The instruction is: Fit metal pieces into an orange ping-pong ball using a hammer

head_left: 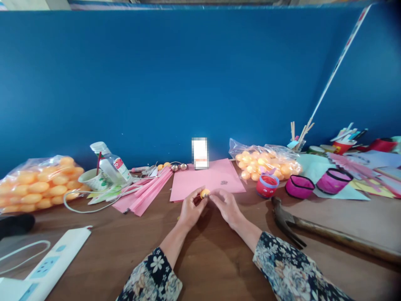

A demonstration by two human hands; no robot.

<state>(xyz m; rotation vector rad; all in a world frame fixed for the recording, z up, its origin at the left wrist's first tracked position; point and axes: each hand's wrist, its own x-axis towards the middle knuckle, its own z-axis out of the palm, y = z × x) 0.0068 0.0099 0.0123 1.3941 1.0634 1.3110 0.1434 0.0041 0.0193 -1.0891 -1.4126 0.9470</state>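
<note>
My left hand [191, 209] grips an orange ping-pong ball [205, 192] between thumb and fingers, just above the table's middle. From the other side, my right hand [228, 207] reaches the ball with thumb and fingertips pinched together. A small dark spot shows on the ball by those fingertips; whatever they pinch is too small to make out. Directly behind both hands lie pink paper sheets [188, 184], with a little grey cluster [224, 182] on top.
Bags of orange balls stand at left [40, 184] and back right [263, 163]. A hammer [332, 232] lies right, near a red cup [267, 186] and purple fabric rings [300, 187]. A power strip [59, 255], bottle [114, 165] and pink strips [150, 190] are left. A blue partition [200, 75] rises behind.
</note>
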